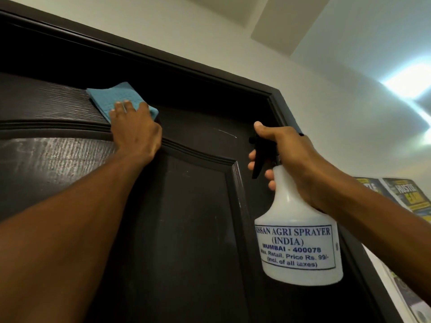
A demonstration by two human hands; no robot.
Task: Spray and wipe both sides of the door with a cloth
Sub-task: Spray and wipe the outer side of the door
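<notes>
**Light and picture quality**

Indoor light, dim, cool in cast. Source: one bright light (405, 86) at upper right, blown out, with glare streaking the wall (349, 117). Door (186, 217) near black along its top; faint sheen on the left panel. Print on the spray bottle (296, 247) sharp; posters (410, 197) soft. Straight edges bow toward the corners.

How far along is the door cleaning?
Wet-looking streaks show on the upper door, so spraying has begun. The left hand presses the blue cloth near the door's top; the right hand grips the spray bottle. The lower panel and the unseen other side remain.
</notes>
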